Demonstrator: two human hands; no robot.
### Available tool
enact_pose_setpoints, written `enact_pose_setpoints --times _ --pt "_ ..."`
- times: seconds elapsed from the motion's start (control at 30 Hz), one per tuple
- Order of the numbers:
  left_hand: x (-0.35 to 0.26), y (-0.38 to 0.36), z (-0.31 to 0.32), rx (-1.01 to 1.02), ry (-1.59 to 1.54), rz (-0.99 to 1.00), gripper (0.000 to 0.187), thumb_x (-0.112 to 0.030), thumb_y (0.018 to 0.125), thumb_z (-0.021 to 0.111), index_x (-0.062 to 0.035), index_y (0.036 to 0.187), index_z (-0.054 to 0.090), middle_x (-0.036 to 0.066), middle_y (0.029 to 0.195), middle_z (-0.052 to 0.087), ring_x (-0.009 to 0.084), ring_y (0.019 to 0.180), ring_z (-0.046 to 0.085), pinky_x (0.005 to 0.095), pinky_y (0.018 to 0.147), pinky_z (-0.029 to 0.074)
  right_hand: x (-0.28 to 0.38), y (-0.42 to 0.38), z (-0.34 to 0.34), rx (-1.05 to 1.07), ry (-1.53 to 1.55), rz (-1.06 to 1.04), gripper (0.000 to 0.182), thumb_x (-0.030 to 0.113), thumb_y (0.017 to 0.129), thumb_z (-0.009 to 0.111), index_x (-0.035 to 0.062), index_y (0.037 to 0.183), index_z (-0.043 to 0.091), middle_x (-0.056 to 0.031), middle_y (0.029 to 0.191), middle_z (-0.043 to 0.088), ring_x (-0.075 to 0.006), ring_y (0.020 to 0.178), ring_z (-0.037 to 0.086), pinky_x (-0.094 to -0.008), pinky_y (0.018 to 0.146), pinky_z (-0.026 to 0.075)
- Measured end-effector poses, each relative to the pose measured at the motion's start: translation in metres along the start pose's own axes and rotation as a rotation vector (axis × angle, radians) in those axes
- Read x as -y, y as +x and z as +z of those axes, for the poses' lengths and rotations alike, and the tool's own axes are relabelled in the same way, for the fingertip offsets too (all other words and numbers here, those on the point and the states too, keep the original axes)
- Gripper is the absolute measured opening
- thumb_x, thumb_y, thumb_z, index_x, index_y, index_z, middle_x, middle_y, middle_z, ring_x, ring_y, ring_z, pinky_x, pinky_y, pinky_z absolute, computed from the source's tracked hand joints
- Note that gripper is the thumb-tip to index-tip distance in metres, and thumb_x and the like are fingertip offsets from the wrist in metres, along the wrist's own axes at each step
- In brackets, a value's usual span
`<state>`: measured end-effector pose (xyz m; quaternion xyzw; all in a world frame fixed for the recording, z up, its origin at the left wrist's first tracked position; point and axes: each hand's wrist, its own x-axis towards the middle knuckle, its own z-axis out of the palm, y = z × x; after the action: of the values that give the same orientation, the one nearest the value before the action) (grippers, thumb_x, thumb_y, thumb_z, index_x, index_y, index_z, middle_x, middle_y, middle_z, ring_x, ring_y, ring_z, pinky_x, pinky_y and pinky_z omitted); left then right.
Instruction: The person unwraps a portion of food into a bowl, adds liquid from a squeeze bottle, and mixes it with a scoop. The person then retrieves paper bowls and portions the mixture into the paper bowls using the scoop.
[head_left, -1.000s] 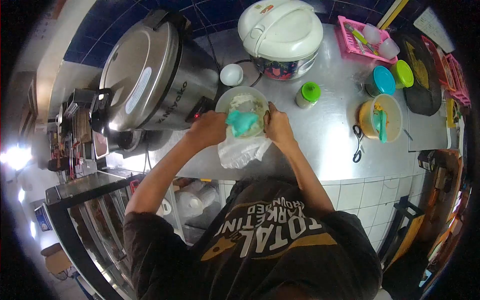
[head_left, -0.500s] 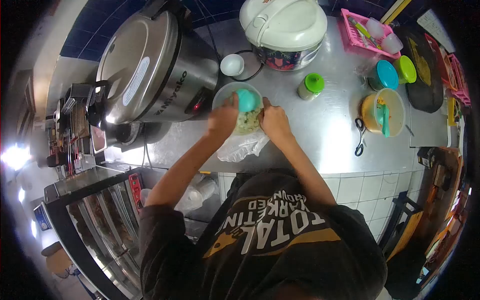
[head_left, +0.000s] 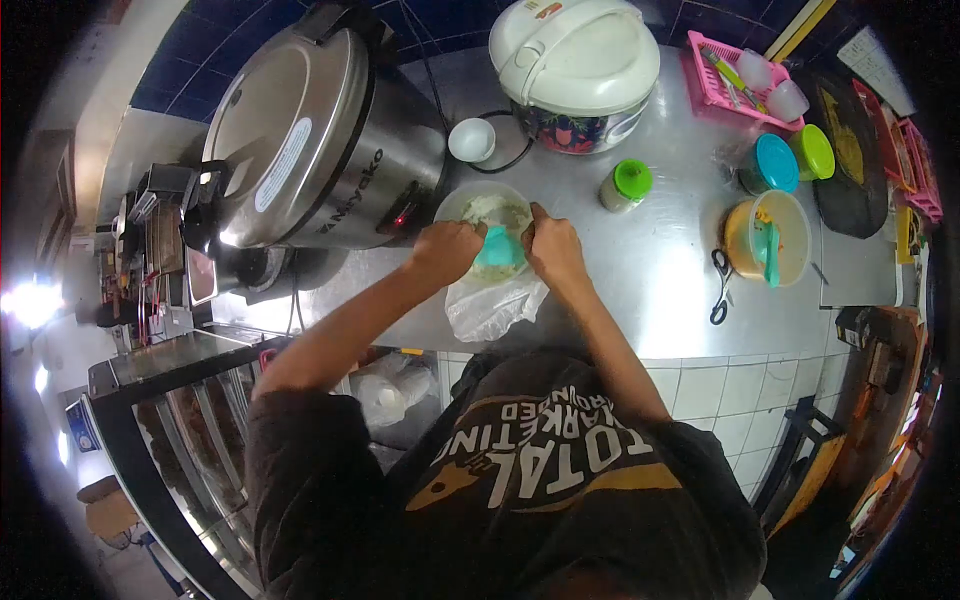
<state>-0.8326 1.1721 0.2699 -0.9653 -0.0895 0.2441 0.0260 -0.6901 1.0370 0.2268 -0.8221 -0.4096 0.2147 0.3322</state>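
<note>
A round translucent bowl (head_left: 453, 204) with pale, whitish food in it stands on the steel counter. My left hand (head_left: 447, 252) is closed on a turquoise scoop (head_left: 497, 248), whose broad end lies in the near half of the bowl. On the other side, my right hand (head_left: 553, 250) grips the bowl's right rim, thumb and fingers pressed together. A crumpled clear plastic bag (head_left: 490, 310) lies under the bowl's near edge. Just beyond the bowl is a small white cup (head_left: 472, 140).
A large steel Miyako cooker (head_left: 375, 165) stands left, a white-lidded rice cooker (head_left: 575, 70) behind. To the right are a green-lidded jar (head_left: 627, 186), scissors (head_left: 720, 287), a tub with orange food (head_left: 795, 240), two lidded containers (head_left: 776, 163) and a pink basket (head_left: 716, 95).
The turquoise scoop has moved from the far side of the bowl to its near half, with my left hand a little nearer me. The view has shifted slightly.
</note>
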Motion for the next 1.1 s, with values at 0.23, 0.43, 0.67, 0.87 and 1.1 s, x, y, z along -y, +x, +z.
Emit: enact_pose_setpoints --times 0.23,0.43,0.67,0.87,1.1 --pt "-0.034 -0.017 -0.017 -0.401 0.223 -0.376 0.053 -0.012 0.083 0.058 -0.0068 0.135 0.050 0.010 0.093 0.060 0.0193 0.064 0.067 0.0284 0.049 0.054 -0.005 -0.001 -0.002 -0.022 -0.013 -0.033 0.034 0.010 0.083 0.059 -0.0016 0.115 0.060 -0.0282 0.074 0.064 -0.0459 0.072 0.064 -0.0526 0.070 0.053" --pt "-0.022 0.008 0.014 -0.424 0.361 -0.360 0.058 -0.012 0.078 0.063 -0.0100 0.135 0.051 0.006 0.083 0.058 0.0164 0.061 0.064 0.0268 0.048 0.053 -0.004 0.000 -0.001 0.075 -0.011 0.003 0.032 0.015 0.085 0.058 -0.0008 0.113 0.059 -0.0305 0.082 0.065 -0.0473 0.081 0.065 -0.0540 0.072 0.053" --pt "0.004 -0.012 0.020 0.155 -0.476 -0.263 0.034 -0.010 0.080 0.058 0.0056 0.110 0.059 0.028 0.097 0.067 0.0469 0.079 0.066 0.0508 0.073 0.054 -0.004 -0.002 0.014 -0.069 0.133 -0.039 0.032 0.018 0.089 0.054 -0.0037 0.113 0.058 -0.0281 0.075 0.065 -0.0476 0.071 0.064 -0.0544 0.064 0.052" --pt "-0.015 -0.046 -0.076 -0.077 -0.607 -0.337 0.027 -0.013 0.087 0.054 0.0023 0.106 0.063 0.027 0.106 0.064 0.0454 0.094 0.064 0.0523 0.080 0.052 -0.014 -0.006 0.009 0.007 0.179 -0.007 0.027 0.009 0.088 0.049 -0.0116 0.103 0.057 -0.0309 0.080 0.065 -0.0474 0.073 0.066 -0.0555 0.064 0.052" --pt "-0.020 0.004 0.002 0.059 -0.345 -0.377 0.043 -0.011 0.083 0.057 0.0015 0.125 0.055 0.025 0.103 0.066 0.0422 0.091 0.067 0.0481 0.081 0.054 -0.014 -0.005 0.018 -0.027 0.085 -0.047 0.019 0.009 0.084 0.053 -0.0061 0.095 0.058 -0.0275 0.075 0.065 -0.0480 0.072 0.065 -0.0527 0.068 0.054"
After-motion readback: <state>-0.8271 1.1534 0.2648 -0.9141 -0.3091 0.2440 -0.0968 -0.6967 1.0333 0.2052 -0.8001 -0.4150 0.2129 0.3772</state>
